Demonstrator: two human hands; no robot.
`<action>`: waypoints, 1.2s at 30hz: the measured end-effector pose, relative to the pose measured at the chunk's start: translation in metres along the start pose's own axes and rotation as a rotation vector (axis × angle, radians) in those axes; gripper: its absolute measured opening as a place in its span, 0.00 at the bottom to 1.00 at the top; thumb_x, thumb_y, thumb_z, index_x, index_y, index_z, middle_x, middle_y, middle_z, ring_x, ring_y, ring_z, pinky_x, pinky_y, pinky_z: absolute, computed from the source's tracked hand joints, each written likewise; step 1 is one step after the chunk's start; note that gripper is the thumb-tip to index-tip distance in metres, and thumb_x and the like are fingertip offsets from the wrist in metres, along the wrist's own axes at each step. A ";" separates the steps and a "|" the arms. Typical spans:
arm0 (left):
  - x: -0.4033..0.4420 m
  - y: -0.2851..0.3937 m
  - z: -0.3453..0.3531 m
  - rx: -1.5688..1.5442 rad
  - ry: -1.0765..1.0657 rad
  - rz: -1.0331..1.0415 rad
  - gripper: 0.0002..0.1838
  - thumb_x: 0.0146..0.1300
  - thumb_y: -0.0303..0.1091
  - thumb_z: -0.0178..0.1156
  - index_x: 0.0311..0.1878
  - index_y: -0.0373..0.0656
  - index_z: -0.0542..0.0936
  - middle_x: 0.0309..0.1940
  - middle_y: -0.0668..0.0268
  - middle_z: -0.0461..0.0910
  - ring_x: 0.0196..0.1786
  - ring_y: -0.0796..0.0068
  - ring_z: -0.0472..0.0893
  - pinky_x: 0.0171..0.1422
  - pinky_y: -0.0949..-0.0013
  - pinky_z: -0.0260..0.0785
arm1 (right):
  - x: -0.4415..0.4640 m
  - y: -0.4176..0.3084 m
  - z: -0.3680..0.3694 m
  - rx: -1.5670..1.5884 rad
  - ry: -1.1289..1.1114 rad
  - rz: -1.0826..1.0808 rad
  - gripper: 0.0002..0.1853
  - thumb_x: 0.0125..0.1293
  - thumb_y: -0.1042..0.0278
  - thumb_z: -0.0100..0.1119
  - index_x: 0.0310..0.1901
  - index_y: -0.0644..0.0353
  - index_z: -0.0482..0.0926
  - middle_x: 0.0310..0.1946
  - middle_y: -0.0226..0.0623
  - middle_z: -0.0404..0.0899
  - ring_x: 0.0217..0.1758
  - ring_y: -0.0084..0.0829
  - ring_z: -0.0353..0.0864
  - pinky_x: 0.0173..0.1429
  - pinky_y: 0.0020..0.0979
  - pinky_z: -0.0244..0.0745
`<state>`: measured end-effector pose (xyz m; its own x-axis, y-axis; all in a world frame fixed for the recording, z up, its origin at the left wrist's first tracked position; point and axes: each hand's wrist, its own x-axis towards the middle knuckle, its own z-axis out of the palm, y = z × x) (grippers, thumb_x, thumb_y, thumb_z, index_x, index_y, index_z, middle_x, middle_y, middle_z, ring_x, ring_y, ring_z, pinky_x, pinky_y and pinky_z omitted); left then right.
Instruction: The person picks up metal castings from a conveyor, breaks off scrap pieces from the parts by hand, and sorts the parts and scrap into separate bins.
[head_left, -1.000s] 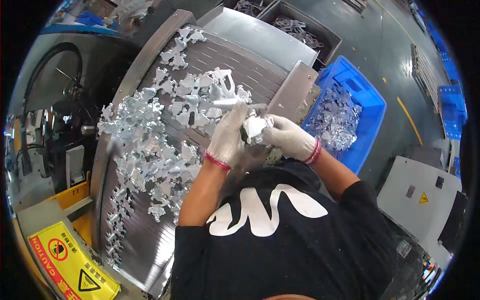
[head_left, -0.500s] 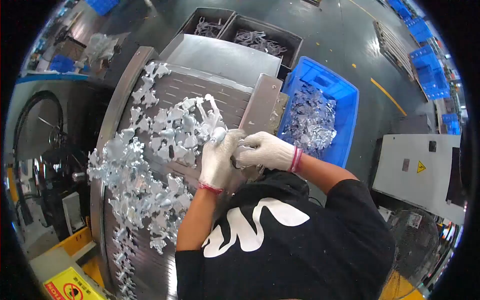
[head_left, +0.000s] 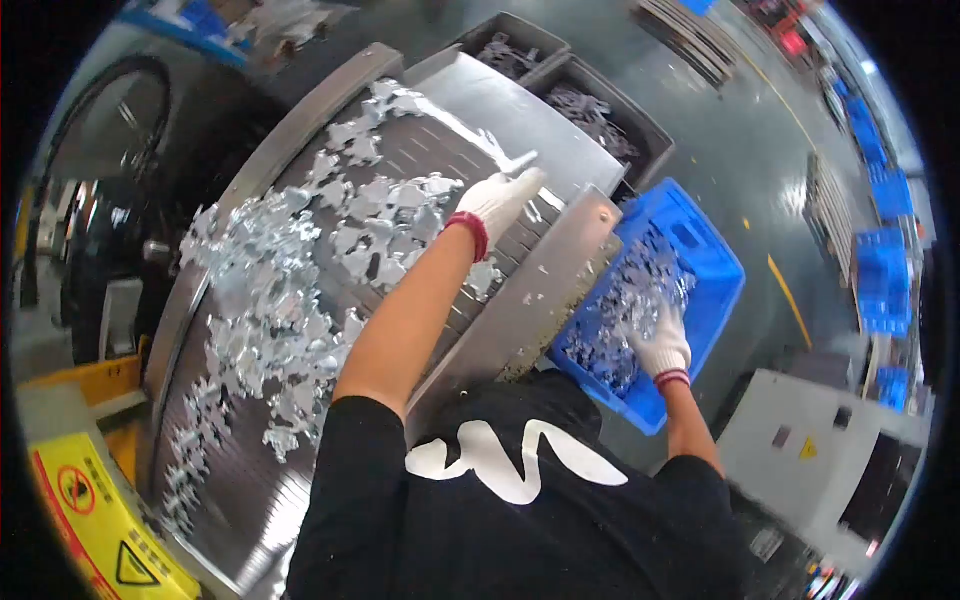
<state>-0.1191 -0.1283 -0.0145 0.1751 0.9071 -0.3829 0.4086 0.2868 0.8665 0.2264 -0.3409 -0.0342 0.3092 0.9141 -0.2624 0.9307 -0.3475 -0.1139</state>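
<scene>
Head: jagged, silvery metal pieces (head_left: 640,280)

On the yellow sticker (head_left: 104,532) at the lower left, you have a red circle sign (head_left: 76,490) with a slash over a dark figure and, below it, a black-outlined triangle sign (head_left: 135,565), while the small lettering beside them and along the red edge is too blurred to read. The grey cabinet (head_left: 790,500) on your right bears a small yellow triangle (head_left: 808,449), its inner symbol too small to tell. Across your black shirt (head_left: 520,545) runs a bold white wavy mark (head_left: 512,480), which you cannot surely read as a letter.
</scene>
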 end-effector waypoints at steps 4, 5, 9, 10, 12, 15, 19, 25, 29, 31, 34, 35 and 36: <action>-0.034 0.039 -0.035 0.372 -0.049 0.012 0.36 0.69 0.65 0.54 0.64 0.47 0.88 0.61 0.48 0.88 0.65 0.46 0.85 0.71 0.51 0.75 | 0.015 -0.005 0.012 0.146 -0.019 -0.029 0.36 0.68 0.40 0.69 0.69 0.58 0.82 0.69 0.52 0.81 0.73 0.50 0.80 0.77 0.46 0.73; -0.046 0.032 -0.029 0.555 0.127 0.140 0.30 0.69 0.61 0.57 0.60 0.48 0.89 0.56 0.49 0.89 0.60 0.45 0.86 0.68 0.49 0.76 | 0.015 -0.024 0.008 0.299 0.024 -0.051 0.31 0.70 0.44 0.68 0.65 0.58 0.84 0.64 0.51 0.86 0.69 0.49 0.84 0.73 0.46 0.77; -0.091 -0.018 -0.030 0.988 0.115 0.486 0.22 0.67 0.57 0.63 0.46 0.49 0.91 0.53 0.58 0.86 0.60 0.55 0.81 0.69 0.49 0.71 | 0.017 -0.137 -0.026 0.697 0.218 -0.415 0.19 0.70 0.62 0.72 0.59 0.60 0.87 0.54 0.47 0.90 0.58 0.43 0.91 0.63 0.39 0.84; -0.097 -0.040 -0.024 0.957 0.023 0.441 0.19 0.66 0.54 0.65 0.45 0.49 0.91 0.53 0.60 0.85 0.61 0.55 0.81 0.71 0.48 0.70 | 0.021 -0.167 -0.032 0.769 0.173 -0.464 0.18 0.70 0.64 0.73 0.58 0.61 0.87 0.55 0.47 0.90 0.57 0.42 0.91 0.62 0.37 0.84; -0.124 -0.062 -0.026 0.933 0.212 0.665 0.16 0.65 0.49 0.67 0.44 0.48 0.91 0.56 0.60 0.86 0.62 0.56 0.81 0.72 0.47 0.70 | 0.032 -0.227 -0.032 0.857 0.035 -0.555 0.23 0.69 0.59 0.72 0.62 0.61 0.86 0.60 0.47 0.88 0.62 0.44 0.89 0.66 0.39 0.82; -0.165 -0.043 -0.030 0.953 0.121 0.417 0.13 0.65 0.44 0.67 0.42 0.46 0.91 0.54 0.55 0.87 0.61 0.56 0.84 0.70 0.46 0.72 | 0.055 -0.315 -0.033 0.447 0.115 -0.865 0.36 0.68 0.47 0.69 0.72 0.59 0.77 0.69 0.50 0.82 0.73 0.49 0.80 0.75 0.45 0.76; -0.184 -0.075 -0.040 1.033 0.049 0.282 0.14 0.64 0.46 0.67 0.40 0.45 0.89 0.44 0.56 0.86 0.52 0.53 0.85 0.60 0.47 0.76 | 0.074 -0.405 -0.025 0.183 -0.166 -0.765 0.40 0.64 0.36 0.67 0.70 0.58 0.78 0.67 0.57 0.82 0.67 0.53 0.85 0.70 0.50 0.80; -0.211 -0.086 -0.054 0.835 0.149 0.363 0.13 0.63 0.46 0.68 0.38 0.47 0.89 0.44 0.61 0.87 0.50 0.55 0.86 0.60 0.50 0.77 | 0.079 -0.430 -0.023 0.063 -0.379 -0.821 0.43 0.64 0.41 0.72 0.75 0.58 0.76 0.67 0.55 0.84 0.69 0.49 0.86 0.72 0.44 0.79; -0.218 -0.080 -0.056 0.823 0.201 0.246 0.15 0.64 0.47 0.67 0.38 0.45 0.91 0.42 0.59 0.89 0.50 0.55 0.87 0.59 0.49 0.78 | 0.110 -0.407 0.013 0.807 -0.791 -0.531 0.29 0.71 0.58 0.71 0.67 0.68 0.82 0.50 0.41 0.90 0.44 0.29 0.89 0.49 0.33 0.85; -0.221 -0.073 -0.060 0.793 0.243 0.229 0.17 0.65 0.49 0.65 0.36 0.44 0.92 0.40 0.57 0.89 0.48 0.54 0.88 0.57 0.50 0.79 | 0.105 -0.404 0.009 0.906 -0.927 -0.447 0.29 0.71 0.56 0.71 0.65 0.69 0.83 0.40 0.36 0.88 0.32 0.22 0.84 0.38 0.29 0.82; -0.219 -0.069 -0.062 0.911 0.112 0.151 0.20 0.66 0.53 0.62 0.35 0.48 0.92 0.38 0.59 0.90 0.46 0.57 0.89 0.54 0.49 0.81 | 0.103 -0.414 -0.002 0.631 -0.854 -0.597 0.31 0.69 0.54 0.73 0.65 0.69 0.84 0.38 0.36 0.88 0.30 0.23 0.84 0.36 0.31 0.82; -0.219 -0.068 -0.062 0.915 0.117 0.153 0.20 0.66 0.53 0.62 0.35 0.48 0.92 0.38 0.59 0.90 0.46 0.57 0.89 0.54 0.49 0.81 | 0.100 -0.416 -0.009 0.541 -0.842 -0.581 0.32 0.69 0.51 0.74 0.64 0.70 0.84 0.41 0.40 0.90 0.33 0.25 0.87 0.37 0.32 0.84; -0.219 -0.067 -0.062 0.912 0.115 0.144 0.20 0.66 0.53 0.62 0.36 0.48 0.92 0.38 0.58 0.90 0.47 0.57 0.89 0.53 0.49 0.81 | 0.107 -0.418 -0.007 0.467 -0.810 -0.635 0.33 0.69 0.49 0.73 0.65 0.68 0.84 0.44 0.44 0.91 0.38 0.29 0.90 0.43 0.35 0.85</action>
<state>-0.2406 -0.3271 0.0309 0.2088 0.9541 -0.2146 0.9444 -0.1398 0.2975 -0.1277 -0.0963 -0.0077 -0.5695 0.6076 -0.5537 0.6574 -0.0678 -0.7505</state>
